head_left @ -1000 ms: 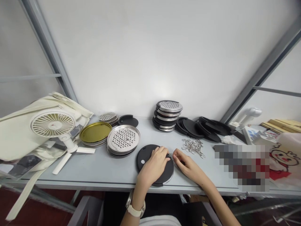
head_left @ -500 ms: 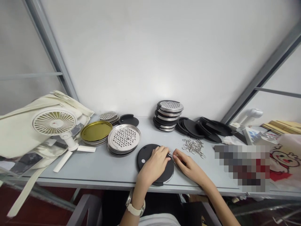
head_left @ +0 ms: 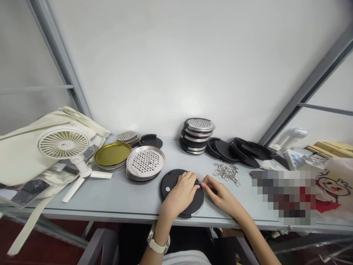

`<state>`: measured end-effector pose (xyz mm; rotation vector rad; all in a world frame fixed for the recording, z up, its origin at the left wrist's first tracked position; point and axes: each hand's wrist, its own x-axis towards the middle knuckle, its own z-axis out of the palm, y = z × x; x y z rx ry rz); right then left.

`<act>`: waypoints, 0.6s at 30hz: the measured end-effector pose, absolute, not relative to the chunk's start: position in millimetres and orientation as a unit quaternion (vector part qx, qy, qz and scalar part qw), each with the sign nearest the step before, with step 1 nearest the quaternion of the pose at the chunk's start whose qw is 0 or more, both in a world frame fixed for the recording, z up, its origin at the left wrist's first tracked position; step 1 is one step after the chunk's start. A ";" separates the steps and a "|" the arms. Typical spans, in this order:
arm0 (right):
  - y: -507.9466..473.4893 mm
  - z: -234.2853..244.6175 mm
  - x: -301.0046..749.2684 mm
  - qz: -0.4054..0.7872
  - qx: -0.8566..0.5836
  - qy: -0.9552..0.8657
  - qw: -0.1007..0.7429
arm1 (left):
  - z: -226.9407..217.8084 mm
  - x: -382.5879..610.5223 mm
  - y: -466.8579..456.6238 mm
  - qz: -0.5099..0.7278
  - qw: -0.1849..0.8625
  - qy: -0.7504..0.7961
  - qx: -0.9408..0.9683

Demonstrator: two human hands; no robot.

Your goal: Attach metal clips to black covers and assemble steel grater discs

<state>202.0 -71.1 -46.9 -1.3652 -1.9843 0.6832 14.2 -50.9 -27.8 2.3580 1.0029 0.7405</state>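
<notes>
A black round disc [head_left: 171, 179] with a white dot and a silvery lower-right rim lies flat near the table's front edge. My left hand [head_left: 184, 191] lies over it, fingers together, holding it against the table. At the disc's right edge, my right hand [head_left: 216, 191] pinches a small metal wire clip [head_left: 198, 182] between thumb and fingertips. The clip touches the disc's edge close to my left fingers; most of it is hidden. Beyond my right hand sits a loose pile of similar wire clips [head_left: 226, 172].
Grater plates [head_left: 146, 162] are stacked left of the disc, beside gold-coloured round plates [head_left: 113, 154]. Behind stands a tower of black-framed graters [head_left: 198, 135], with black round frames [head_left: 227, 150] to its right. A white fan [head_left: 64, 144] stands left, a printed bag [head_left: 335, 187] right.
My right hand has moved slightly left, bringing the wire clip further onto the disc's edge, so less of it shows. My left hand stays in place on the disc.
</notes>
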 end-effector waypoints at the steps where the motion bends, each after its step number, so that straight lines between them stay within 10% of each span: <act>1: -70.9 -47.4 202.4 0.252 -0.518 -0.757 0.307 | -28.0 14.3 -51.0 0.270 0.234 0.365 0.859; 18: -70.6 -47.0 203.3 0.203 -0.526 -0.780 0.271 | -28.2 13.7 -51.0 0.277 0.232 0.362 0.859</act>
